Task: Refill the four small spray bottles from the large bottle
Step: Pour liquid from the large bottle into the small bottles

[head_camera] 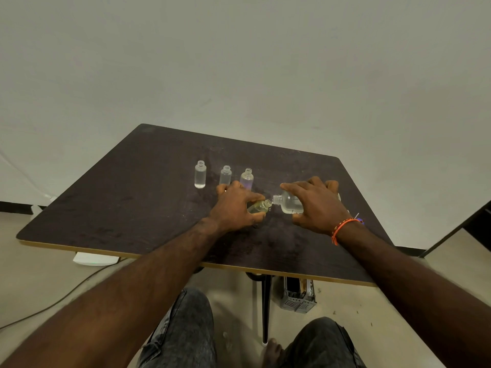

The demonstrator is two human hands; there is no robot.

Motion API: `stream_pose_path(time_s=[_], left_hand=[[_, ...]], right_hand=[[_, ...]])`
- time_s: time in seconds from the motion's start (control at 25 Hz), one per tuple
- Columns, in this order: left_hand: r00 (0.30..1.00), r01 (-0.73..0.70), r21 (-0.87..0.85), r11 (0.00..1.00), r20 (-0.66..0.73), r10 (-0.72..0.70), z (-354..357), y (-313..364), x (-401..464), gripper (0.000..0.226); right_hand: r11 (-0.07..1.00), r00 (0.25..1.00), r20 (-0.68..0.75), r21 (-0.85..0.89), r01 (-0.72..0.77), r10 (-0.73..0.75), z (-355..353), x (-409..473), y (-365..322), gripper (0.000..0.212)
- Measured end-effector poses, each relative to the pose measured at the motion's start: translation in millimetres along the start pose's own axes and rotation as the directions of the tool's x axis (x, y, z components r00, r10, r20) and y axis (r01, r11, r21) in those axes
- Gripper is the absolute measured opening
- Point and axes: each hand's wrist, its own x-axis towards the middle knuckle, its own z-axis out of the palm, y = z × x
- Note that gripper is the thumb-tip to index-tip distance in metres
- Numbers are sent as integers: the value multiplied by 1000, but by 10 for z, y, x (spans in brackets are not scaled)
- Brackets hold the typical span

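Observation:
My left hand [235, 205] grips a small clear spray bottle [259, 207], tilted with its open neck toward the right. My right hand [316, 205] holds the large clear bottle [288, 203] tipped on its side, its open mouth touching the small bottle's neck. Three more small uncapped bottles stand upright in a row behind my hands: one at the left [200, 174], one in the middle [225, 175], and one at the right [247, 177], partly behind my left hand. All hold clear liquid; levels are hard to read.
The dark wooden table [119, 208] has a pale edge strip near me. A small purple-tipped item [357, 217] lies behind my right wrist. Under the table are a black leg [265, 309], a grey crate [297, 298] and a white device with a cable [93, 259].

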Motion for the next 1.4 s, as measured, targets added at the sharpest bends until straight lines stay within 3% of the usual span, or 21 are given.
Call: stream_pose_path(time_s=[0.28, 0.4, 0.6, 0.72, 0.88, 1.16, 1.32, 1.4], left_hand=[[1000, -4, -14, 1000, -15, 3, 27, 11, 3, 43], [999, -5, -20, 1000, -51, 4, 31, 24, 6, 40], [996, 53, -62, 997, -70, -57, 40, -52, -14, 44], [993, 90, -96, 991, -74, -97, 60, -80, -41, 43], [990, 117, -102, 988, -65, -124, 79, -82, -55, 47], [989, 149, -54, 987, -9, -150, 113, -71, -98, 70], [979, 26, 21, 999, -203, -21, 56, 72, -78, 79], [977, -76, 98, 992, -191, 94, 40, 199, 32, 83]], right_hand=[[993, 998, -4, 106, -59, 60, 46, -17, -53, 80], [970, 996, -29, 229, -81, 90, 78, -37, -91, 77], [793, 970, -65, 591, -150, 232, 174, -45, -117, 73], [689, 946, -84, 705, -165, 313, 284, -82, -164, 68], [613, 930, -71, 770, -178, 360, 391, -73, -173, 69], [580, 933, -69, 799, -160, 353, 465, -77, -148, 73], [517, 937, -1, 834, -192, 349, 527, -130, -113, 85], [487, 937, 14, 851, -194, 349, 542, -154, -81, 85]])
